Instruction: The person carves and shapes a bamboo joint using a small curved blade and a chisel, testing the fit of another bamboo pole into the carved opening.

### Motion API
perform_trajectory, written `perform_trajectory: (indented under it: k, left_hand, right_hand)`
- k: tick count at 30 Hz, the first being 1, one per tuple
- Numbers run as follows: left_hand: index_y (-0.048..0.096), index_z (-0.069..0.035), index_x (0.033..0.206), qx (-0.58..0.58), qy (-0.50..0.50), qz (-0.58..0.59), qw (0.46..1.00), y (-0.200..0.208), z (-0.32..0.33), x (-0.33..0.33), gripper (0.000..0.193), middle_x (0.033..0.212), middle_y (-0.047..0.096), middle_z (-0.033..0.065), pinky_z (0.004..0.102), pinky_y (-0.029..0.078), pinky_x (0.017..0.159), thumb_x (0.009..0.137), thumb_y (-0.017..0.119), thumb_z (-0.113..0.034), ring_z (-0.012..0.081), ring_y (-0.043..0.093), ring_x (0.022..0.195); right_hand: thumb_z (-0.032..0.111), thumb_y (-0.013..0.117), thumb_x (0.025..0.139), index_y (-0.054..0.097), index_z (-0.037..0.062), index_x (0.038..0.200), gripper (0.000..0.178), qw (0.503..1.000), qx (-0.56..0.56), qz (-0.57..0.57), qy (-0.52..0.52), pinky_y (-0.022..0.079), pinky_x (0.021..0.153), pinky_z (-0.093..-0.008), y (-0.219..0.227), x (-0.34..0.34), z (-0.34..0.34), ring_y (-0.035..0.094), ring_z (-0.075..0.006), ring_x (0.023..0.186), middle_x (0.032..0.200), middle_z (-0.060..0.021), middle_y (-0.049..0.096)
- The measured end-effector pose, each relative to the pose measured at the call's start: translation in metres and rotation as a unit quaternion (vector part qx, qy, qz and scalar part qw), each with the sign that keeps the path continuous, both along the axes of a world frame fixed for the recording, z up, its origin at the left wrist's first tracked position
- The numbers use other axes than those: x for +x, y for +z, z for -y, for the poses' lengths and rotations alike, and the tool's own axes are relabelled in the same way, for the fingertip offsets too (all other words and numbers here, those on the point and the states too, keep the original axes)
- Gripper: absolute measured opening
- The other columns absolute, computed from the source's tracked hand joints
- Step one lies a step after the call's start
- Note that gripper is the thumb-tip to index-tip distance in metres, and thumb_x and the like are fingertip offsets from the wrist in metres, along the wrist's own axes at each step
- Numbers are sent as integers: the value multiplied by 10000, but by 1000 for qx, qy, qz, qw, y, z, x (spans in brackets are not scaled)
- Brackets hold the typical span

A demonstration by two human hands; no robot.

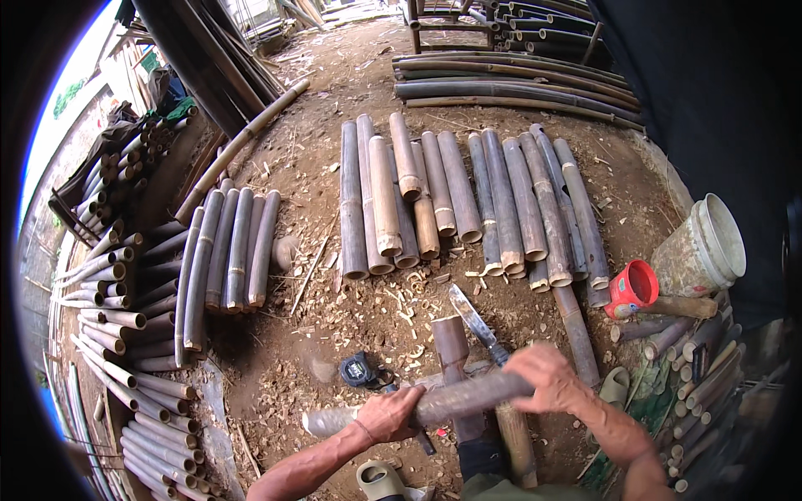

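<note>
A grey-brown bamboo tube (464,402) lies across in front of me, its left end a little lower than its right. My left hand (389,415) is closed around it left of its middle. At its right end my right hand (547,377) grips it, slightly smeared by motion. Underneath, a thicker bamboo piece (451,342) runs away from me. Just beyond the tube rests a large knife (473,316) with a dark handle, blade pointing away. Left of the knife a black tape measure (357,369) sits on the ground.
Cut bamboo tubes lie in a row (455,192) ahead and a smaller group (230,250) to the left. Bamboo stacks (159,417) line the left side. At right stand a red pail (632,289) and a whitish bucket (700,246). Shavings litter the dirt floor (309,334).
</note>
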State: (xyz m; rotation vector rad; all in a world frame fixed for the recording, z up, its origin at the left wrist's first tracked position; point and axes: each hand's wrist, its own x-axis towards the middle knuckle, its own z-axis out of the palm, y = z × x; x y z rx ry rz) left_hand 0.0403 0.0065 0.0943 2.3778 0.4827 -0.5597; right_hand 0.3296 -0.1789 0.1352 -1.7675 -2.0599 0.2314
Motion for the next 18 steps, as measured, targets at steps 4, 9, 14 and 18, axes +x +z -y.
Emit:
perform_trajectory:
  k: [4,9,14,18]
  left_hand:
    - [406,-3,1360,-284,293,195,892,-37,2,-11,872,1062,642,205,416,566,848,658,841,-283,301,672,904]
    - [469,23,1163,-499,514,275,642,-47,7,-7,500,894,655,155,420,616,694,799,748,-176,252,689,741]
    - [495,85,1095,-401,621,247,627,-65,-33,-18,483,862,659,177,406,628,648,787,757,-178,263,694,698]
    - [497,100,1130,-130,659,101,734,-94,-107,-48,601,924,644,198,401,612,640,734,785,-249,290,682,714]
  right_hand:
    - [131,695,800,447,5,1389,652,925,134,2,-355,418,1056,-446,-29,30,-8,505,-335,1216,1356,-206,495]
    - [334,748,816,390,-25,1406,778,897,-267,-79,-343,387,1058,-526,-110,-9,-3,455,-397,1260,1375,-260,433]
    - [236,745,785,485,18,1327,640,934,-55,-68,-347,363,1053,-507,-125,-39,-12,456,-383,1216,1325,-189,459]
    - [31,616,828,545,-2,1260,439,944,-14,-117,-309,456,952,-432,-131,-2,-43,556,-327,1045,1160,-189,545]
